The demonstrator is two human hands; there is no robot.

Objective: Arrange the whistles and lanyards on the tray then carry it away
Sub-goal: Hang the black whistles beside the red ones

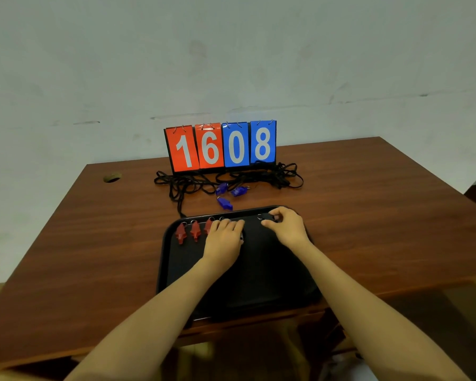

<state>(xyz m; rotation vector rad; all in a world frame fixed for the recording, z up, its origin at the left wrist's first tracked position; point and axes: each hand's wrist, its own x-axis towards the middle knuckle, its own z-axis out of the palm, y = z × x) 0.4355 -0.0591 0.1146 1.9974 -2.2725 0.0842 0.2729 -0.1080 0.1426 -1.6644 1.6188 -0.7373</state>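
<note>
L grip (224, 237) flat on tray (259, 273) by red whistles (195, 231); R grip (286, 229) pinches black whistle (267, 216).

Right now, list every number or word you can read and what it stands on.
"16": white digits on the two red cards of the scoreboard.
"08": white digits on its two blue cards.
whistles and tray: no text legible.
</note>
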